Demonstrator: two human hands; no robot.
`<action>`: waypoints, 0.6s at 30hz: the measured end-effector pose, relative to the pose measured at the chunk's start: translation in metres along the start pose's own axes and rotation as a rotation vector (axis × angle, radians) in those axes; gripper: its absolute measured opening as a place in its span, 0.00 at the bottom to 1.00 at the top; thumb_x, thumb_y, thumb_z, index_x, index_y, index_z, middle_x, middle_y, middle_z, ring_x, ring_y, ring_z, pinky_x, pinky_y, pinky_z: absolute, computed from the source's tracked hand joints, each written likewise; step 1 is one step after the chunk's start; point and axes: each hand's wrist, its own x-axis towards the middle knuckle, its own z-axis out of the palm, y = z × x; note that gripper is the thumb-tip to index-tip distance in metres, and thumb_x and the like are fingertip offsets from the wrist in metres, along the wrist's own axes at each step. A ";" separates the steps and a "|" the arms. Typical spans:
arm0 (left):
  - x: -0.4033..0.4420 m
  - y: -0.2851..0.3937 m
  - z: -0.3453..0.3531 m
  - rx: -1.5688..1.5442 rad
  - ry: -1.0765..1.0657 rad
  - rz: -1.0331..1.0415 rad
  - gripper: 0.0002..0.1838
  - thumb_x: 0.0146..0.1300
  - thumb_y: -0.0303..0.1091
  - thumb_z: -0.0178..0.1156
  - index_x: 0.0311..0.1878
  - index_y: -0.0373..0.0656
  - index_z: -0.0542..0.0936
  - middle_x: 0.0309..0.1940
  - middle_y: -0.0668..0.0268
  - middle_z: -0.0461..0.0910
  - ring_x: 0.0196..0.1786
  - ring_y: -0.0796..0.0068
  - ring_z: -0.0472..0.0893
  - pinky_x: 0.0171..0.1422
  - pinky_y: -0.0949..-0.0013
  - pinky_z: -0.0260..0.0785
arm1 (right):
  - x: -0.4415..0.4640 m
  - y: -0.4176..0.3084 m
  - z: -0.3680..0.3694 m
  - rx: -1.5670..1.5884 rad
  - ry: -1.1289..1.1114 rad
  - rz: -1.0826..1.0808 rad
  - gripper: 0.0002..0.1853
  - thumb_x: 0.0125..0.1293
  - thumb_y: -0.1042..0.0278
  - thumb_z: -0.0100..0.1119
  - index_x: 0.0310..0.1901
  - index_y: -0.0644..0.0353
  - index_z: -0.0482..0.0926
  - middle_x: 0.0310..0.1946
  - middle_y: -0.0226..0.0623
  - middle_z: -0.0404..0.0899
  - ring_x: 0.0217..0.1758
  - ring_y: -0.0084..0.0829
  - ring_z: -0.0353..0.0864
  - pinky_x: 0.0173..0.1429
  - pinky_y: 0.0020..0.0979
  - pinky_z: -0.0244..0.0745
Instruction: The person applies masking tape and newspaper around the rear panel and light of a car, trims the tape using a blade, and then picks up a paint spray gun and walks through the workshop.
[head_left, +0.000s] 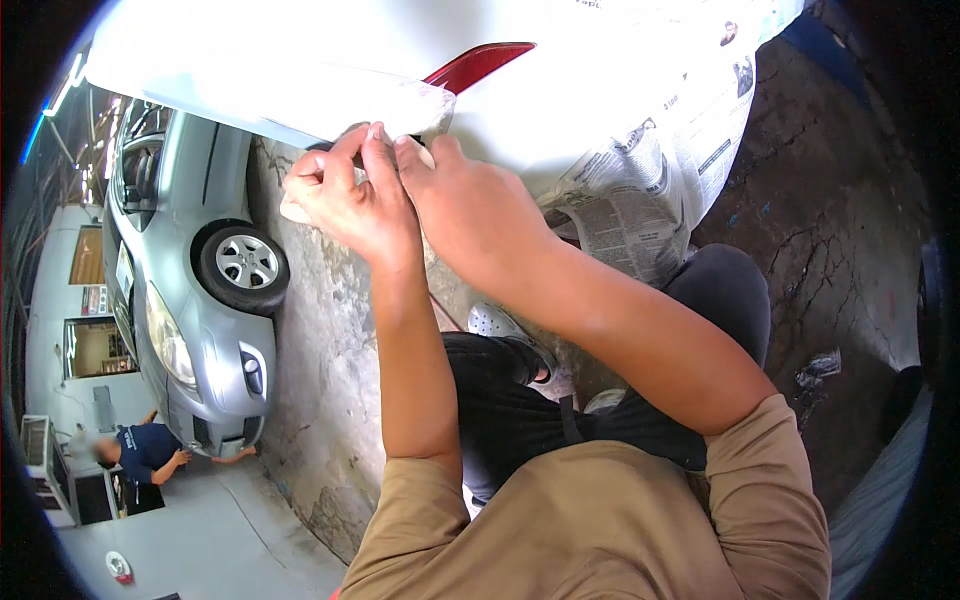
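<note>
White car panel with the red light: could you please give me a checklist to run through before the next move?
1. Left hand and right hand together at the edge of the white panel: ok.
2. Firm grip on the clear film: cannot tell, fingers hide it.
3. Red light in view, not hidden by the hands: ok.
4. Newspaper lying flat throughout: not ok, it is creased and hangs loosely low down.
5. Panel surface readable near the film: not ok, glare washes it out.
6. Co-worker away from the hands: ok, beside the silver car.
</note>
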 end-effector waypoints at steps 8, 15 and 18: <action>0.008 -0.017 0.001 -0.059 0.241 -0.072 0.40 0.54 0.40 0.81 0.63 0.43 0.66 0.75 0.41 0.47 0.77 0.43 0.48 0.77 0.35 0.47 | 0.001 0.002 0.005 0.031 -0.017 0.005 0.25 0.67 0.72 0.55 0.65 0.76 0.72 0.46 0.57 0.79 0.35 0.49 0.89 0.35 0.43 0.86; 0.013 -0.019 0.012 -0.006 0.134 -0.046 0.59 0.45 0.52 0.86 0.74 0.41 0.61 0.79 0.30 0.33 0.83 0.33 0.34 0.78 0.24 0.32 | 0.001 0.004 0.006 0.035 -0.029 0.009 0.26 0.68 0.72 0.54 0.66 0.75 0.70 0.48 0.57 0.78 0.35 0.51 0.89 0.35 0.45 0.85; 0.009 -0.021 0.012 -0.087 0.153 -0.092 0.61 0.45 0.54 0.86 0.75 0.41 0.60 0.80 0.31 0.32 0.82 0.32 0.33 0.78 0.23 0.33 | 0.001 0.003 0.006 0.070 -0.037 0.016 0.26 0.69 0.72 0.53 0.67 0.74 0.70 0.47 0.57 0.78 0.37 0.52 0.88 0.37 0.45 0.85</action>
